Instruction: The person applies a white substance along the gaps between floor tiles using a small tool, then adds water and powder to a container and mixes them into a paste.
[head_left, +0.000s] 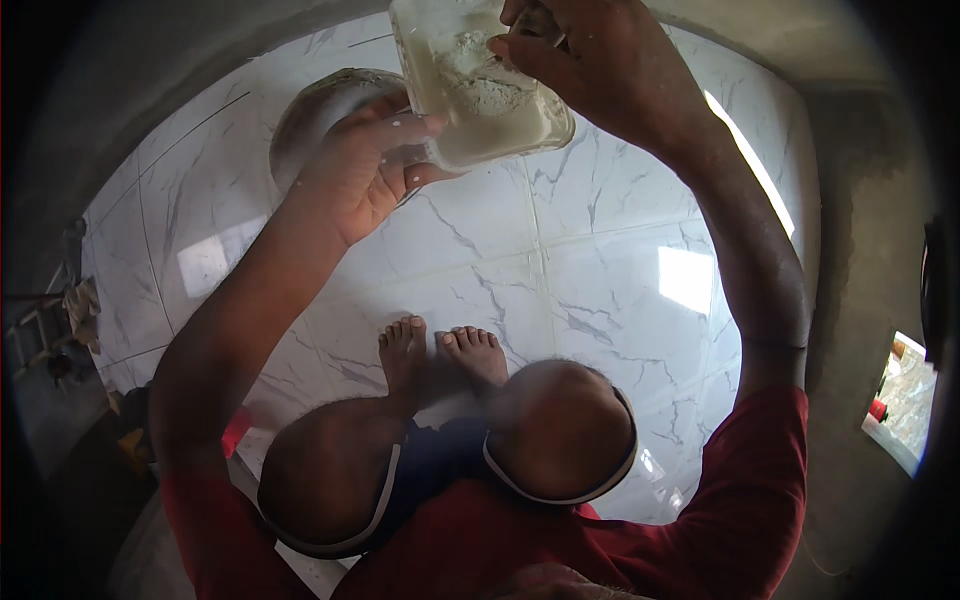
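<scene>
A pale, squarish container [450, 130] with greyish-white paste in it is at the top centre. My left hand [365, 170] grips its lower left side, fingers curled round the edge. My right hand [585, 70] is over the container's upper right part, fingers closed on something dark that I cannot make out, with the thumb just above the paste. A round, pale bowl or bucket [305, 125] stands on the tiles behind my left hand, partly hidden by it.
I squat with bare feet [400, 355] on the marbled white tile floor [590, 300]. A grey wall [850, 200] runs along the right, with a bright opening [898, 400] low down. At the left are a ladder-like frame [30, 330] and small red and yellow objects [133, 445].
</scene>
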